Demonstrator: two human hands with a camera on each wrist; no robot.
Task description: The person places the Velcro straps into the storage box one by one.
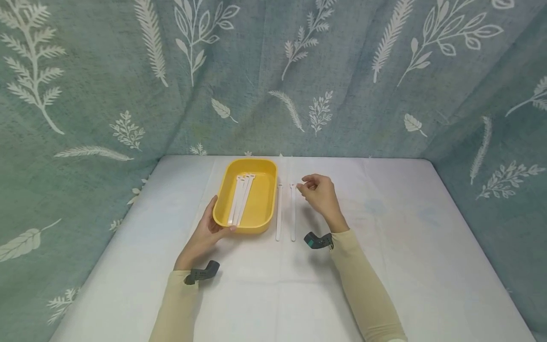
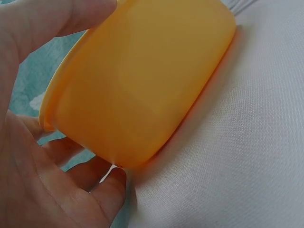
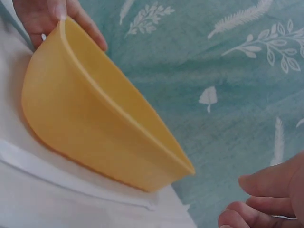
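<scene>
There, our left hand (image 1: 206, 232) gripped the tray (image 1: 262, 197) at near left, likely steadying it, while our right hand (image 1: 320, 195) hovered empty, loosely curled!

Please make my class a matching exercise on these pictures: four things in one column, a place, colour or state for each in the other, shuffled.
1. Tray
2. Left hand
3. Right hand
4. Grouped white strips

A. To the right of the tray
B. Lying inside the tray
C. Yellow
D. Holding the tray's near left corner

Pairs: 1-C, 2-D, 3-A, 4-B
</scene>
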